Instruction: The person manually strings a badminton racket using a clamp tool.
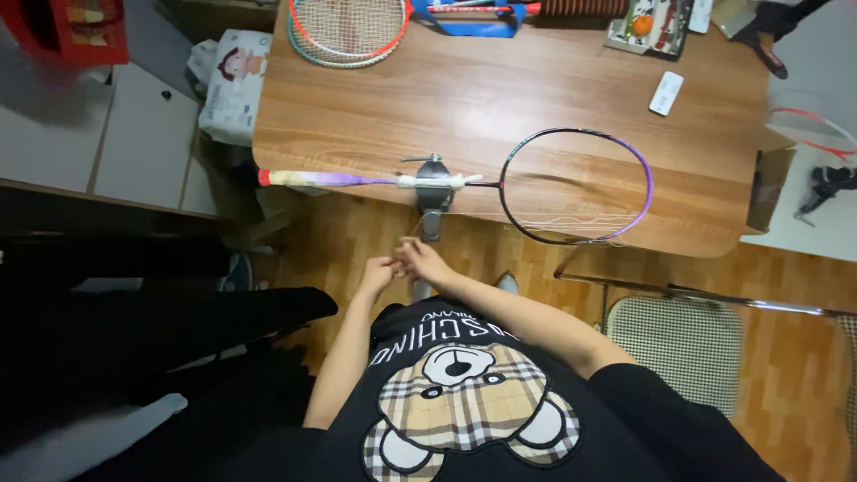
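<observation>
Hands meeting at centre frame, just below the near edge of the wooden table (500,89). Left hand (378,273) and right hand (423,261) touching at the fingertips, pinched together on a thin pale string (418,234) that is barely visible running up toward the grey clamp (433,192). Whether both hands grip the string or only one: cannot tell.

Clamp fixed at the table's front edge, centre of frame, holding the shaft of a purple-and-black badminton racket (576,186). Racket lying flat along the table edge, head to the right of the clamp, only a few strings threaded across its lower part, handle wrapped in pale and purple tape with a red butt cap pointing toward the left.

Two more rackets (346,31) stacked at top centre, one red-rimmed. Small white rectangular object (666,93) at upper right on the table. Chair (676,339) with a checked seat at lower right, on the wood floor. Black shirt with a plaid bear print filling the bottom of the frame.
</observation>
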